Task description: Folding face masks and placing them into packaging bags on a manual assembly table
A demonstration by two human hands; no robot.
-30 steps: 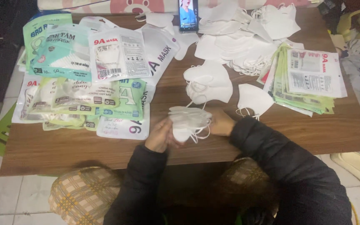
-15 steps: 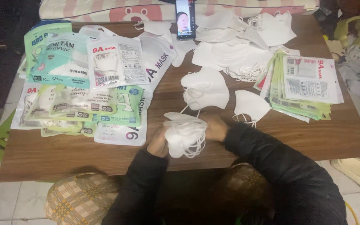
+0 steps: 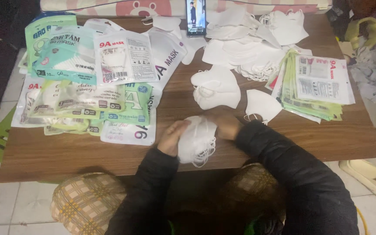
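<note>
My left hand point(image 3: 172, 138) and my right hand point(image 3: 223, 123) both grip a small stack of white face masks point(image 3: 196, 140) over the near edge of the wooden table point(image 3: 66, 152). The ear loops hang from the stack's lower side. Just beyond my hands lie a small pile of white masks point(image 3: 216, 86) and a single white mask point(image 3: 262, 104). Both arms wear dark sleeves.
Filled mask packets point(image 3: 88, 87) cover the table's left side. A stack of flat green and white packets point(image 3: 316, 85) lies at the right. Loose white masks point(image 3: 253, 41) heap at the back beside an upright phone point(image 3: 195, 17). A checked cushion point(image 3: 85, 202) and a slipper point(image 3: 370, 174) are on the floor.
My hands have turned the mask stack and drawn it slightly toward the table's near edge. The stack now stands more on its side, with its loops hanging down.
</note>
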